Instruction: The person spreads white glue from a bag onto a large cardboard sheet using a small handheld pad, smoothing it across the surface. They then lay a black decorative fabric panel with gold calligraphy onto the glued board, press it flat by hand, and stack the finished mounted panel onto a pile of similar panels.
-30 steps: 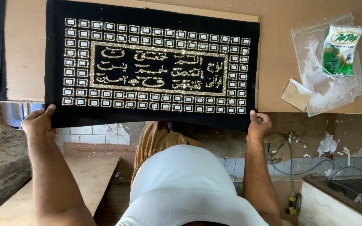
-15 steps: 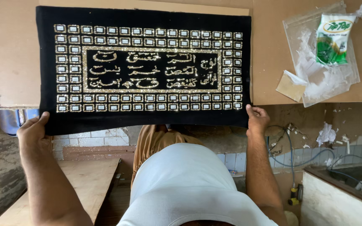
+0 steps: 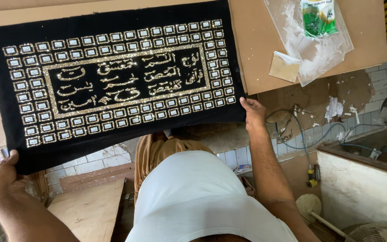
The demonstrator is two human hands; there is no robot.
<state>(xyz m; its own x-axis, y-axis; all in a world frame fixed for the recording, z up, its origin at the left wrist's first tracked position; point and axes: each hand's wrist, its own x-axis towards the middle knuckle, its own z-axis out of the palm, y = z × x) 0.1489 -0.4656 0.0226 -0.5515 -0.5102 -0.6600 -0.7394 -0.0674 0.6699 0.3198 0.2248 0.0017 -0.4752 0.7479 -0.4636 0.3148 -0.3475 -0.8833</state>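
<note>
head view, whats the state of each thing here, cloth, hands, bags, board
black cloth: spread flat, tilted, near edge hanging off the board
left hand: gripping the cloth's near left corner
right hand: gripping the cloth's near right corner
board: lying flat, partly covered
clear plastic bag: crumpled, lying on the board
green packet: lying on the bag

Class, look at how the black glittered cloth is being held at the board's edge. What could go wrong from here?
1. The black cloth overhangs the board, gripped only at its near corners by the left hand and right hand; it might sag or slide off.
2. Handling could shed glitter.
</note>
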